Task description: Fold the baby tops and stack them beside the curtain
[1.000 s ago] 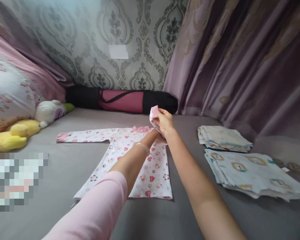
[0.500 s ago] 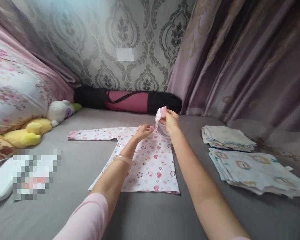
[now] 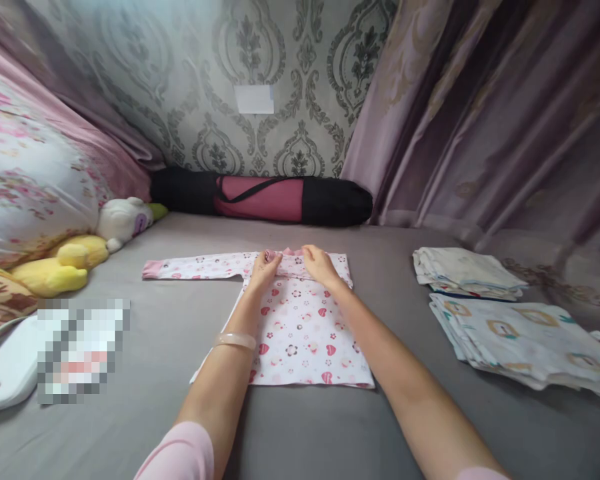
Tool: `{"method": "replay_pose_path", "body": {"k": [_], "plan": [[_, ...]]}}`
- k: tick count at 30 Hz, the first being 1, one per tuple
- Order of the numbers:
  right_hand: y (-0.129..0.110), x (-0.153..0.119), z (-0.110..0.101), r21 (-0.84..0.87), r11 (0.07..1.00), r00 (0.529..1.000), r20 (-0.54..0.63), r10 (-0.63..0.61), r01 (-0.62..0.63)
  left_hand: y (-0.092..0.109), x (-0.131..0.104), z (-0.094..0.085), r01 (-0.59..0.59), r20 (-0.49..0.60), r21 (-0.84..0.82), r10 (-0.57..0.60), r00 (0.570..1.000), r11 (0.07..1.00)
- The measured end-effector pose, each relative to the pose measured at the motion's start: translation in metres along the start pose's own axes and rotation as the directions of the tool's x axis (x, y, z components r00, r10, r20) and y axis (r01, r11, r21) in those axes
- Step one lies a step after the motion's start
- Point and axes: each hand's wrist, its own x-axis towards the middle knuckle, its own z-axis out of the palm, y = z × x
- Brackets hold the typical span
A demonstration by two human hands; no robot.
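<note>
A small white shirt with pink hearts and flowers lies flat on the grey sheet. Its left sleeve stretches out to the left and ends in a pink cuff. The right sleeve is folded inward across the chest. My left hand is closed on the pink cuff of the folded sleeve, left of the collar. Just right of the collar, my right hand rests on the folded sleeve, its fingers bent together against the cloth.
Two stacks of folded cloth lie at the right. A long black and pink bag lies along the wall. Plush toys, a floral pillow and a white device are at the left.
The right sleeve, held up by my right hand before, now lies folded across the chest. My left hand has closed on its cuff. The view has shifted slightly.
</note>
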Motion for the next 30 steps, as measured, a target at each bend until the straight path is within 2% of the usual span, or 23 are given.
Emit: {"method": "replay_pose_path", "body": {"k": [4, 7, 10, 12, 14, 16, 18, 20, 25, 30], "plan": [[0.041, 0.003, -0.021, -0.153, 0.986, 0.998, 0.02, 0.063, -0.059, -0.002, 0.003, 0.0, -0.103, -0.019, 0.05, 0.104, 0.994, 0.993], [0.064, 0.002, -0.023, -0.284, 0.958, 0.994, 0.089, 0.066, -0.038, -0.002, 0.005, 0.0, -0.153, -0.033, 0.118, 0.158, 0.987, 0.981], [0.072, -0.003, -0.018, -0.378, 0.925, 0.992, 0.128, 0.009, 0.04, 0.0, 0.005, -0.002, -0.157, -0.115, 0.29, 0.197, 0.974, 0.944], [0.07, -0.007, -0.014, -0.431, 0.9, 0.992, 0.122, -0.01, 0.062, 0.003, 0.003, -0.004, -0.181, -0.16, 0.44, 0.275, 0.948, 0.879], [0.062, -0.01, -0.009, -0.479, 0.875, 0.995, 0.101, -0.02, 0.066, 0.008, -0.001, -0.004, -0.252, -0.087, 0.561, 0.359, 0.929, 0.788], [0.051, -0.01, -0.003, -0.507, 0.857, 0.994, 0.098, -0.045, 0.089, 0.012, -0.007, 0.001, -0.359, 0.099, 0.615, 0.383, 0.919, 0.702], [0.041, -0.01, 0.007, -0.496, 0.859, 0.989, 0.132, -0.069, 0.126, 0.013, -0.014, 0.009, -0.448, 0.278, 0.634, 0.354, 0.893, 0.63], [0.036, -0.01, 0.017, -0.463, 0.877, 0.984, 0.173, -0.05, 0.126, 0.012, -0.021, 0.016, -0.45, 0.346, 0.682, 0.288, 0.893, 0.577], [0.042, -0.015, 0.032, -0.43, 0.901, 0.982, 0.189, 0.024, 0.061, 0.007, -0.026, 0.022, -0.353, 0.34, 0.778, 0.124, 0.932, 0.52], [0.053, -0.016, 0.021, -0.512, 0.85, 0.974, 0.101, 0.202, -0.123, 0.008, -0.025, 0.016, -0.297, 0.319, 0.81, 0.044, 0.947, 0.506]]}}
